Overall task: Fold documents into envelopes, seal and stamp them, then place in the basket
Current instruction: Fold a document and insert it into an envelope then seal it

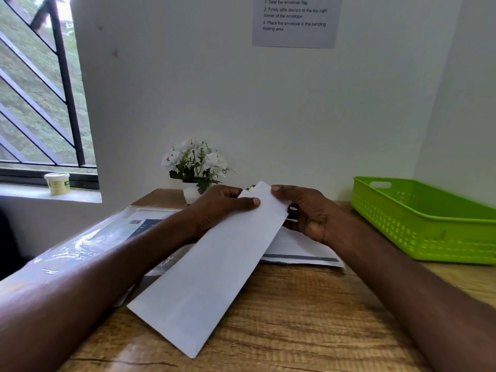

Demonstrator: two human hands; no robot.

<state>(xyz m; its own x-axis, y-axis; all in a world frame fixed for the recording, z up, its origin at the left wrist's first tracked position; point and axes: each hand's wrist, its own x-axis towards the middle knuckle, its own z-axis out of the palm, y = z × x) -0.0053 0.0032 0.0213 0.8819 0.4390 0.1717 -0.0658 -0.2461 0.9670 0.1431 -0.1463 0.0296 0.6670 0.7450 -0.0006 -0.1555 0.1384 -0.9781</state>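
Both hands (265, 210) hold envelope (214, 264); notice (295, 20) reads "Seal the envelope flap".

A pale wall (241, 103) rises behind the wooden bench (295, 304). A barred window (37, 89) at left lets in daylight above its sill (32, 193).

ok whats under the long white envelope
Under the white envelope show the wooden desk, part of a white sheet with a dark stripe on the right, and clear plastic-wrapped papers on the left. How far these reach beneath it is hidden.
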